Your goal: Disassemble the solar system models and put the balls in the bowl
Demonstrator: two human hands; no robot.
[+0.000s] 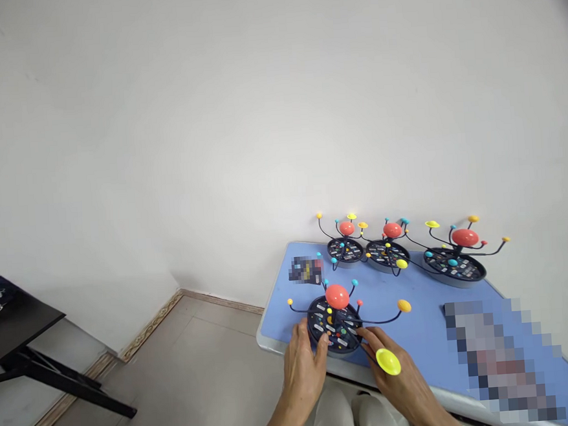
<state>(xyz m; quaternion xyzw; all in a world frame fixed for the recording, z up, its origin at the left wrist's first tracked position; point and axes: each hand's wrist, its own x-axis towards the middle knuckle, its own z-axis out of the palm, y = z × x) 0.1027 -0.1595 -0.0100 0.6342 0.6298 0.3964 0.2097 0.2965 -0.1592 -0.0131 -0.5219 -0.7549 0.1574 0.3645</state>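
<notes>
A solar system model (pixel 338 331) stands near the front edge of the blue table, with a round black base, a red ball on top and thin curved arms tipped with small coloured balls. My left hand (pixel 304 361) grips the left rim of its base, thumb on top. On the right side, the fingers of my right hand (pixel 397 370) close around the rim, partly behind a yellow ringed planet (pixel 388 361) on one arm. The undersides of both hands' grips are hidden.
Three similar models, a left one (pixel 346 253), a middle one (pixel 387 257) and a right one (pixel 456 267), stand along the wall. A blurred card (pixel 306 270) and a blurred long item (pixel 503 360) lie on the blue table (pixel 409 334). A black table (pixel 19 322) stands far left.
</notes>
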